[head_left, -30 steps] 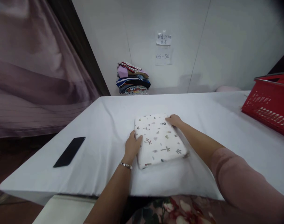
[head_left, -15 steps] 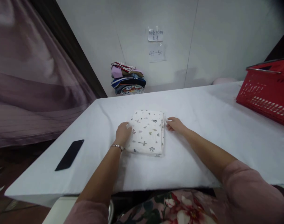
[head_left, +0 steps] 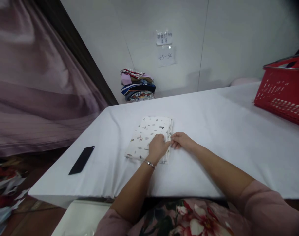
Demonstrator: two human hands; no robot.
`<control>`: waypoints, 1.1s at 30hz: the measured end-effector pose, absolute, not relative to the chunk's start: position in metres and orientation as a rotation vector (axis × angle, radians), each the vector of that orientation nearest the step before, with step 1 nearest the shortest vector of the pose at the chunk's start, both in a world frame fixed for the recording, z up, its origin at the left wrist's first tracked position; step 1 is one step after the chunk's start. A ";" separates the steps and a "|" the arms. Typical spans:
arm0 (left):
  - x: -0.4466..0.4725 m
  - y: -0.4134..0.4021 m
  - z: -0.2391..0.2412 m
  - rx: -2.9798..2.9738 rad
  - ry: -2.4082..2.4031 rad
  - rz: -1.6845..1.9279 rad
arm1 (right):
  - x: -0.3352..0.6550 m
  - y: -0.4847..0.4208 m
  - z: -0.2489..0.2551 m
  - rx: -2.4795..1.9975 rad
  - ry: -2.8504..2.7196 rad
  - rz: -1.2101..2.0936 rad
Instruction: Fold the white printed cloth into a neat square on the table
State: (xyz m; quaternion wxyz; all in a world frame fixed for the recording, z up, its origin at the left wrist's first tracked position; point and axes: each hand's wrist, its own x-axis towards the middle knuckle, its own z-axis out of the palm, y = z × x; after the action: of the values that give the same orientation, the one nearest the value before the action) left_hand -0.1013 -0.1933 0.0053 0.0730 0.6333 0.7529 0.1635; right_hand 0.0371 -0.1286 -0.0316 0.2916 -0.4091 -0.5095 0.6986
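Note:
A white cloth (head_left: 144, 131) printed with small plant-like motifs lies folded into a flat rectangle on the white-covered table. My left hand (head_left: 158, 146), a bracelet at its wrist, rests over the lower right part of the cloth. Its fingers are curled and the thumb points at the right-hand folded edge. At that same edge my right hand (head_left: 181, 141) has its fingertips pinched together on the layers, almost touching my left thumb. The fingertips of both hands are partly hidden.
A black phone-like slab (head_left: 82, 160) lies on the table's left side. Several folded fabrics (head_left: 138, 86) are stacked beyond the far edge. At the right stands a red plastic basket (head_left: 282, 90). A pink curtain (head_left: 41, 82) hangs at the left.
My left hand has moved right, from the cloth's left edge across to near its right edge. The right hand has come slightly closer and now touches that edge. The view has shifted slightly.

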 end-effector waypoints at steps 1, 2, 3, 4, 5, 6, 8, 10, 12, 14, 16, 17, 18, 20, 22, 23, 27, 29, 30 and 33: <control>-0.101 -0.191 0.005 1.890 2.280 0.450 | 0.038 -0.128 -0.032 -1.087 -1.349 1.873; -0.101 -0.189 0.005 1.881 2.288 0.418 | 0.038 -0.128 -0.032 -1.083 -1.343 1.883; -0.101 -0.187 0.005 1.869 2.290 0.397 | 0.038 -0.127 -0.032 -1.080 -1.339 1.892; -0.102 -0.186 0.005 1.854 2.289 0.390 | 0.038 -0.127 -0.032 -1.081 -1.334 1.899; -0.103 -0.185 0.004 1.836 2.285 0.391 | 0.038 -0.127 -0.031 -1.083 -1.328 1.906; -0.104 -0.185 0.004 1.818 2.278 0.398 | 0.038 -0.127 -0.031 -1.087 -1.320 1.912; -0.107 -0.184 0.004 1.791 2.262 0.420 | 0.037 -0.128 -0.030 -1.090 -1.298 1.926; -0.109 -0.184 0.003 1.784 2.248 0.447 | 0.036 -0.129 -0.028 -1.078 -1.273 1.950; -0.111 -0.184 0.003 1.779 2.243 0.473 | 0.035 -0.131 -0.027 -1.072 -1.254 1.964; -0.112 -0.185 0.002 1.767 2.232 0.506 | 0.034 -0.131 -0.026 -1.091 -1.247 1.931; -0.113 -0.185 0.001 1.743 2.210 0.550 | 0.033 -0.132 -0.026 -1.111 -1.257 1.868; -0.113 -0.186 0.001 1.729 2.199 0.573 | 0.032 -0.132 -0.027 -1.108 -1.268 1.847; -0.114 -0.186 0.000 1.711 2.188 0.594 | 0.032 -0.133 -0.028 -1.095 -1.282 1.845; -0.114 -0.186 0.000 1.672 2.168 0.627 | 0.031 -0.134 -0.029 -1.064 -1.318 1.883; -0.115 -0.186 -0.001 1.639 2.151 0.654 | 0.030 -0.136 -0.030 -1.057 -1.353 1.941; -0.116 -0.185 -0.002 1.625 2.145 0.664 | 0.030 -0.137 -0.029 -1.067 -1.367 1.964; -0.118 -0.183 -0.006 1.618 2.119 0.704 | 0.029 -0.139 -0.027 -1.107 -1.403 1.976; -0.118 -0.183 -0.007 1.637 2.114 0.714 | 0.028 -0.139 -0.027 -1.125 -1.436 1.933; -0.118 -0.183 -0.008 1.648 2.118 0.716 | 0.028 -0.139 -0.028 -1.135 -1.458 1.904; -0.118 -0.183 -0.008 1.674 2.127 0.709 | 0.025 -0.139 -0.031 -1.162 -1.529 1.805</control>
State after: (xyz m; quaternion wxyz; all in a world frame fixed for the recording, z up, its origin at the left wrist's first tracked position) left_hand -0.1182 -0.1827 -0.0078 0.1707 0.5895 0.7489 0.2498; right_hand 0.0251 -0.1391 -0.0308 0.2504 -0.4268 -0.5616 0.6632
